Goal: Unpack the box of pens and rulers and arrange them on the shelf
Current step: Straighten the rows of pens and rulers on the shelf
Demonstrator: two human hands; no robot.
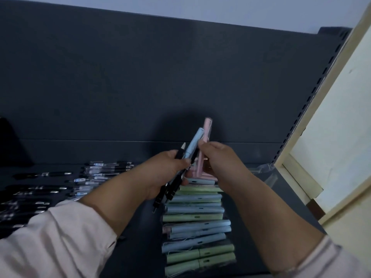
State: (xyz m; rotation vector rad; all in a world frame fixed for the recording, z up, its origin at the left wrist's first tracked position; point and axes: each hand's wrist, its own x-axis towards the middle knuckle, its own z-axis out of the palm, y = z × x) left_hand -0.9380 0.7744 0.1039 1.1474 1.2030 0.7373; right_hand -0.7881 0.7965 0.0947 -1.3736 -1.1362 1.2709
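Dark grey metal shelf (140, 227) carries stacked pastel pens (195, 217) and black pens (40, 189). Left hand (166, 173) grips a mixed pen bundle (180, 173); right hand (218, 159) pinches the pink pen (205, 137).

Left hand (166, 173), forearm bare below a rolled pale pink sleeve (56, 241), is closed around a bundle of black and pale blue plastic pens (180, 167). Right hand (218, 159), just right of that bundle, pinches a pink pen (205, 133) at its fingertips (202, 148), wrist angled inward.

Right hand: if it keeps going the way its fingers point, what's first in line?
The right hand points left toward the left hand, already pinching the pink pen. Next in line is probably the light blue pen in the left hand's bundle; depth is unclear.
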